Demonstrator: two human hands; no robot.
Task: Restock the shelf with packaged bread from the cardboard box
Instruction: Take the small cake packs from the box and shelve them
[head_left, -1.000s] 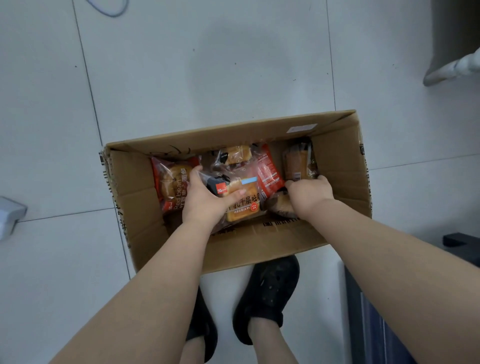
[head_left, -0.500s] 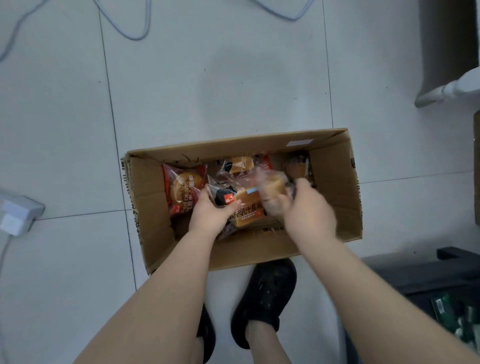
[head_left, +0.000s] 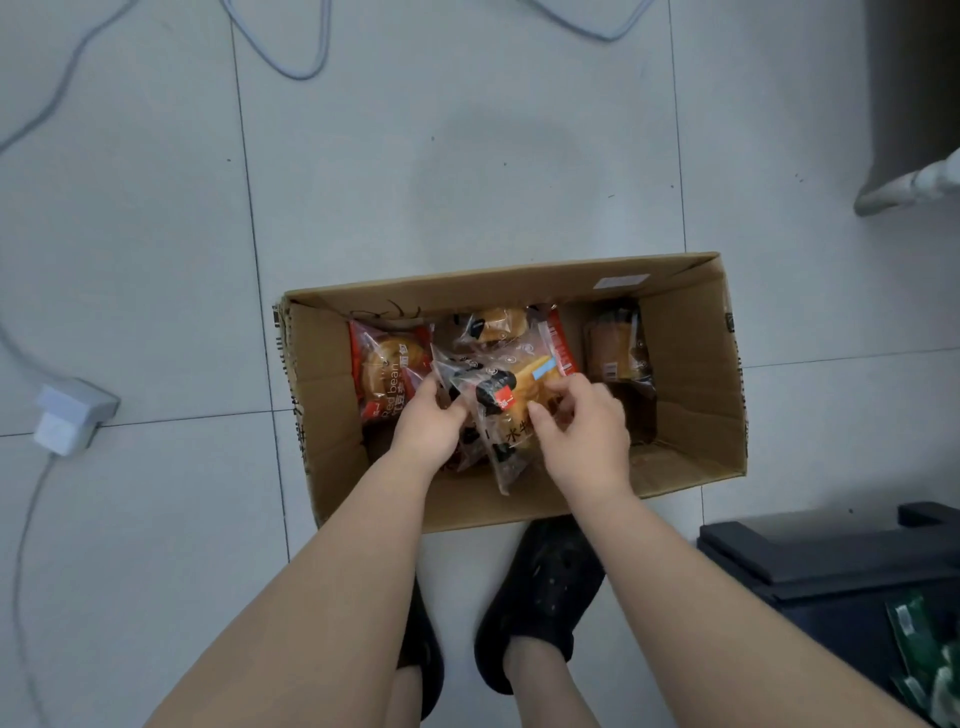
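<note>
An open cardboard box (head_left: 691, 374) stands on the floor in front of my feet, holding several packaged breads. A red "Red bean" bread pack (head_left: 387, 371) lies at its left, another clear pack (head_left: 493, 325) at the back, and a brown pack (head_left: 615, 345) stands at the right. Both hands are over the middle of the box. My left hand (head_left: 431, 428) grips clear-wrapped bread packs (head_left: 501, 405) from the left. My right hand (head_left: 584, 434) pinches the same bundle from the right. The packs are lifted a little above the others.
White tiled floor lies all round the box. A white power adapter (head_left: 70, 418) with grey cables (head_left: 291, 57) sits to the left. A dark shelf base (head_left: 831, 556) is at the lower right, green packets (head_left: 924, 654) beside it. A grey furniture foot (head_left: 909, 182) is top right.
My right hand has come up from the box's near right floor with a bread pack and joined it to the packs my left hand holds. The camera rose, so the box looks smaller.
</note>
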